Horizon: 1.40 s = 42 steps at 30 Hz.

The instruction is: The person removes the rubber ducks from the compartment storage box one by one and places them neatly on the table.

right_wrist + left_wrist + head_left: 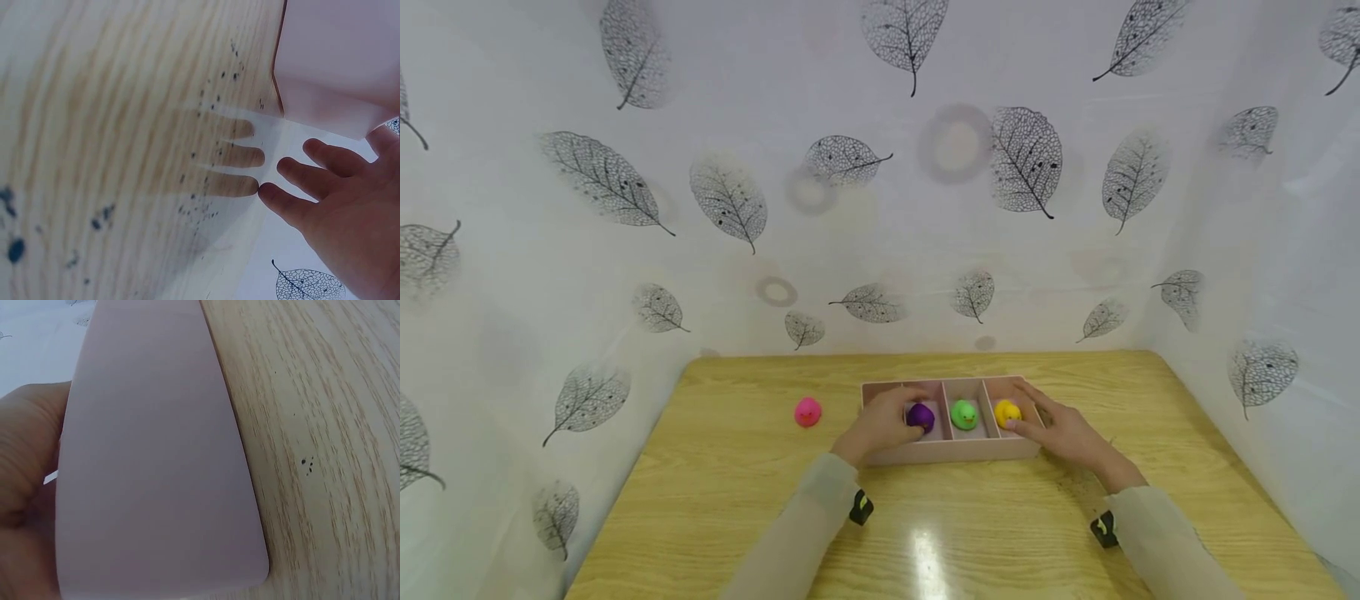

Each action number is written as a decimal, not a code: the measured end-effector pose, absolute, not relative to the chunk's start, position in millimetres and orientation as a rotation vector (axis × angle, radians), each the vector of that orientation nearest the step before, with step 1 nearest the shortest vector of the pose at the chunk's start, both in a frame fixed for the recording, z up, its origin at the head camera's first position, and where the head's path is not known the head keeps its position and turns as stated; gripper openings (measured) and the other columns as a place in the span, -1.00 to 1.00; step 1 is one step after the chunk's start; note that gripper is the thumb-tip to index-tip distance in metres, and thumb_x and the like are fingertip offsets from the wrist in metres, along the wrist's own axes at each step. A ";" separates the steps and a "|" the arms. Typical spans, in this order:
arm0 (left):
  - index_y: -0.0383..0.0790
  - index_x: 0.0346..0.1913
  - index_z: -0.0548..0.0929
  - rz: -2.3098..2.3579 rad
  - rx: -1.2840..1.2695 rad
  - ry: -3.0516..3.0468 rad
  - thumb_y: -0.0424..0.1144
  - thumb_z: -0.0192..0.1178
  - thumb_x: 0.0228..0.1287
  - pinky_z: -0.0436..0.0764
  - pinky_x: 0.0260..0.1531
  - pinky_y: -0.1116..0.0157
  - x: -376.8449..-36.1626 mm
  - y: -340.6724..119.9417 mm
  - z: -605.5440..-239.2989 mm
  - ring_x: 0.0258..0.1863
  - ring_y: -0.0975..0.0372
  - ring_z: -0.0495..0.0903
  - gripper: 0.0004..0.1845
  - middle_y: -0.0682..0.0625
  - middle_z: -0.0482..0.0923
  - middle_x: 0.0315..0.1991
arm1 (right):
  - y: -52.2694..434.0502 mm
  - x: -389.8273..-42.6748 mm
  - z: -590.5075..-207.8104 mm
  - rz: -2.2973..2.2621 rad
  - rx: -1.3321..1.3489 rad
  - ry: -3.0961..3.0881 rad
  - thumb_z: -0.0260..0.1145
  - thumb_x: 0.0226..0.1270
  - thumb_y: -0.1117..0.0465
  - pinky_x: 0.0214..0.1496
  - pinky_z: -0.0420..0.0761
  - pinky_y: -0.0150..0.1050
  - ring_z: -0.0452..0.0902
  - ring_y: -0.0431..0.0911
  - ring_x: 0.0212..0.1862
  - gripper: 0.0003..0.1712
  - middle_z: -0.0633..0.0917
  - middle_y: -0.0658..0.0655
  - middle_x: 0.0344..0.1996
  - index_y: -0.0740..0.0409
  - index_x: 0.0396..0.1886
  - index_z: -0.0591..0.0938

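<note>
We see pink tray [947,452] mid-table, bare wood lower frame; left hand [880,425] pinching purple duck [921,417], right hand [1060,432] flat, fingers straight, beside yellow duck [1006,412]; green duck [964,414] between.

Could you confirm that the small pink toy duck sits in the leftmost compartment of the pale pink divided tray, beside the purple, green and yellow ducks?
Not quite: the small pink toy duck lies on the wooden table, left of the pale pink divided tray, not inside it. The head view shows this. The purple duck, green duck and yellow duck do sit in the tray.
</note>
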<state>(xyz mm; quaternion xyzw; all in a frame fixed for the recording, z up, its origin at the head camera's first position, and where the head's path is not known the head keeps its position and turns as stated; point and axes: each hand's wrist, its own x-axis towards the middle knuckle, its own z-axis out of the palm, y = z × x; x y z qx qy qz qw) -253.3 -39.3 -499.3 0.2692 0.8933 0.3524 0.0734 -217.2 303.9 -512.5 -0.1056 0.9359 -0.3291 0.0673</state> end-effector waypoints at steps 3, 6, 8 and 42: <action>-0.25 0.35 0.62 1.060 0.808 2.691 -0.39 0.48 0.16 0.58 0.39 0.03 -253.4 -37.0 -501.3 0.31 -0.01 0.63 -0.37 -0.14 0.66 0.29 | 303.0 -216.8 -512.3 -0.998 -0.317 2.818 0.26 0.50 -0.32 0.28 0.46 0.56 0.34 0.58 0.42 0.00 0.24 0.46 0.60 -0.20 0.75 0.05; -0.27 0.32 0.64 1.057 0.793 2.697 -0.42 0.47 0.16 0.58 0.39 0.04 -253.7 -34.8 -503.2 0.31 -0.01 0.62 -0.40 -0.15 0.66 0.28 | 302.2 -216.4 -511.7 -0.998 -0.315 2.815 0.26 0.50 -0.32 0.29 0.45 0.57 0.34 0.58 0.43 0.00 0.24 0.46 0.60 -0.21 0.75 0.05; -0.26 0.30 0.65 1.038 0.773 2.708 -0.43 0.47 0.15 0.59 0.38 0.04 -253.9 -33.3 -503.2 0.30 0.00 0.63 -0.41 -0.14 0.67 0.27 | 302.0 -216.1 -511.1 -0.994 -0.313 2.815 0.26 0.50 -0.32 0.28 0.46 0.56 0.34 0.58 0.42 0.00 0.25 0.46 0.60 -0.21 0.75 0.05; -0.18 0.12 0.76 0.794 0.712 2.818 -0.30 0.52 0.17 0.63 0.31 0.07 -254.6 -21.2 -498.6 0.20 0.03 0.66 -0.58 -0.10 0.67 0.21 | 303.4 -217.8 -512.9 -0.984 -0.320 2.835 0.27 0.50 -0.30 0.26 0.51 0.52 0.41 0.56 0.38 0.00 0.28 0.47 0.58 -0.15 0.74 0.07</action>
